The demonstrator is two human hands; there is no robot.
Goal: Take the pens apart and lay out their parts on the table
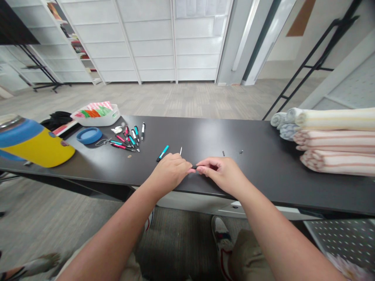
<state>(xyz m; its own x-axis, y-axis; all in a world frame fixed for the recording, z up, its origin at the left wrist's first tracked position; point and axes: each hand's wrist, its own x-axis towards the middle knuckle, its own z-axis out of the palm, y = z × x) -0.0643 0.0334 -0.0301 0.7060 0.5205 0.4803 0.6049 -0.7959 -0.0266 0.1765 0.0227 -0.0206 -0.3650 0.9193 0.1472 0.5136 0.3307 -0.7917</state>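
Observation:
My left hand (171, 168) and my right hand (218, 171) meet over the front of a dark table (263, 171). Both are closed in a pinch on a small black pen part (194, 167) held between them. A thin white pen refill (181, 150) pokes up just behind my left hand. A teal pen barrel (162, 153) lies on the table to the left of that hand. Two tiny parts (241, 152) lie behind my right hand.
Several loose pens (129, 138) lie at the back left, by a blue round lid (89, 135) and a white tray (98, 115) of colourful items. A blue-and-yellow container (32, 142) sits far left. Rolled striped towels (331, 140) are stacked at the right.

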